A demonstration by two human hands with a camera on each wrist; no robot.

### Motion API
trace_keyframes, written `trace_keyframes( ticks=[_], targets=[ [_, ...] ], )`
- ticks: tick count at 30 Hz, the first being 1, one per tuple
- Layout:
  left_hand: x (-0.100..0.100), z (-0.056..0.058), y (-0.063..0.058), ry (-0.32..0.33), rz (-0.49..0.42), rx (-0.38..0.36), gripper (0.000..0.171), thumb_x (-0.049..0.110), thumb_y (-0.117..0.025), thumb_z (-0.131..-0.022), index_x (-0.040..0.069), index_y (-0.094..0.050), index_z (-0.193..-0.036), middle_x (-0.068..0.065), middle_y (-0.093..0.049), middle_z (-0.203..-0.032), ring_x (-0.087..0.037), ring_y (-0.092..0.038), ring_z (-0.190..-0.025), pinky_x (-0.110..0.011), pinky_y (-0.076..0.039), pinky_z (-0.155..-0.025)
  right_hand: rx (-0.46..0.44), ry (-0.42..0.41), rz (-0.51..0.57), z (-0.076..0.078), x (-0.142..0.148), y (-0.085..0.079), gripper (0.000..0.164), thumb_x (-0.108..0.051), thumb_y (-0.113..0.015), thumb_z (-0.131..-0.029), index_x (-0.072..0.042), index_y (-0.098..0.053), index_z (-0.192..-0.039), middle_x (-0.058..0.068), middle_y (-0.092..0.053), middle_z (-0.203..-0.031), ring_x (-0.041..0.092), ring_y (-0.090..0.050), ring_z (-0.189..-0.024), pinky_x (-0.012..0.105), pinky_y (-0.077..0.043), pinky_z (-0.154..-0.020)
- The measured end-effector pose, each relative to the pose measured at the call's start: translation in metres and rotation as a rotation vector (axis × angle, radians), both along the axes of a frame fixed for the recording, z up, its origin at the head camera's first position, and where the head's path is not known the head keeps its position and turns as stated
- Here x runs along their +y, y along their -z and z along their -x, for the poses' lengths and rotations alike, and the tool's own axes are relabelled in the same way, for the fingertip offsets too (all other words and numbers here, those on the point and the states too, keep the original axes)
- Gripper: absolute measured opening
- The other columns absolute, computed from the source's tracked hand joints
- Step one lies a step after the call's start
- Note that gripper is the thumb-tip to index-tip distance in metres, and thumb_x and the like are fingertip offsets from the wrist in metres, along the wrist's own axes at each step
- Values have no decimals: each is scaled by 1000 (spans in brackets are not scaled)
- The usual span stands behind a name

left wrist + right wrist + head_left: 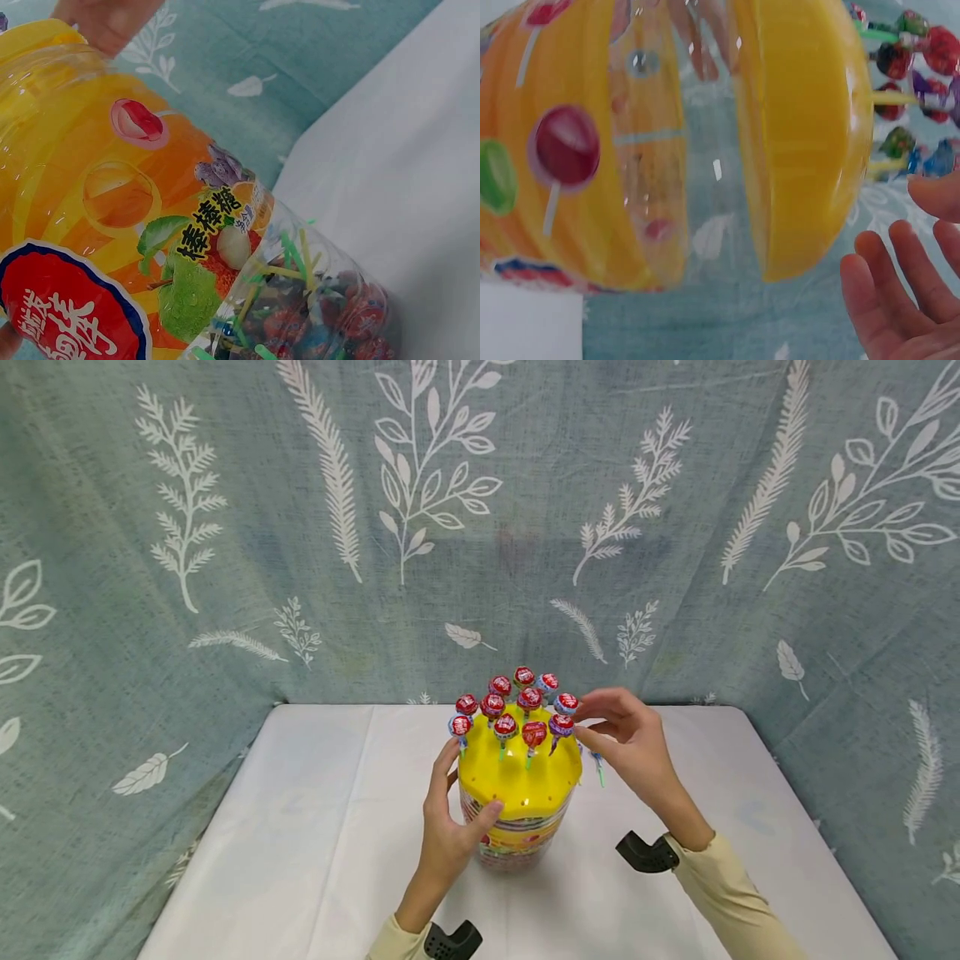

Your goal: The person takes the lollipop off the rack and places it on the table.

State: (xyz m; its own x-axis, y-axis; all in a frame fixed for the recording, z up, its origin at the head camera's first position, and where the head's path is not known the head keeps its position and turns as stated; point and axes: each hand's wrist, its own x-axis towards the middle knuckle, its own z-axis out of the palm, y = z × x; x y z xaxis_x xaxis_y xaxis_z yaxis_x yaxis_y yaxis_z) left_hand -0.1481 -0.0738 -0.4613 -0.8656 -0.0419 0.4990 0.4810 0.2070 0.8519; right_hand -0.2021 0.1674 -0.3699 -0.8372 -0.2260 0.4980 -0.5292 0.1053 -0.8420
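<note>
A clear plastic jar (pixel 120 195) with an orange printed label stands upright, with wrapped lollipops inside its base. Its yellow lid (pixel 517 781) bears several lollipops (pixel 505 727) on sticks, heads up. My left hand (pixel 446 827) grips the jar near the lid, thumb in front and fingers on the left side. At the lid's right edge, my right hand (pixel 630 739) has its fingertips beside a red-and-blue lollipop (pixel 566 703). In the right wrist view, thumb and fingers stand apart. Below that thumb shows a green lollipop stick (pixel 601 774); what supports it is hidden.
The jar stands on a white-covered table (pixel 337 818). A grey-green curtain (pixel 517 585) with white leaf prints hangs behind and at both sides. Black wrist mounts (pixel 647 852) sit at the sleeve cuffs.
</note>
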Motion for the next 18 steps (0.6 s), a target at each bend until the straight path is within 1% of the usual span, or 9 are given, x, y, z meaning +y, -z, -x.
trace_keyframes(
  ticks=[4, 8, 12, 18],
  targets=[
    [0, 0, 0, 1, -1, -8, 75, 30, -68, -81, 26, -30, -145, 5, -28, -151, -19, -29, -137, -52, -31, -104, 14, -32, 18, -3, -7, -3, 36, 9, -66, -81, 4, -55, -115, 11, -63, -106, 22, -61, -98, 30, -52, -82],
    [-1, -1, 0, -2, -5, -15, 74, 31, -68, -81, 27, -30, -145, 6, -28, -151, -19, -28, -137, -54, -30, -104, 17, -47, 45, -3, -13, -3, 37, 11, -67, -80, 5, -55, -114, 9, -64, -105, 19, -62, -97, 30, -52, -83],
    [-1, -1, 0, 0, -13, -13, 74, 31, -68, -81, 27, -30, -145, 6, -28, -151, -18, -28, -137, -53, -30, -104, 34, -39, 75, -3, -18, -3, 37, 13, -66, -79, 5, -56, -113, 9, -64, -104, 19, -63, -95, 29, -52, -82],
    [-1, -2, -1, 13, -22, 11, 74, 30, -68, -81, 27, -30, -145, 6, -28, -151, -18, -29, -137, -54, -30, -103, 70, 1, 91, -5, -24, -3, 40, 15, -66, -78, 5, -55, -116, 12, -63, -105, 19, -62, -92, 26, -52, -80]
  ],
)
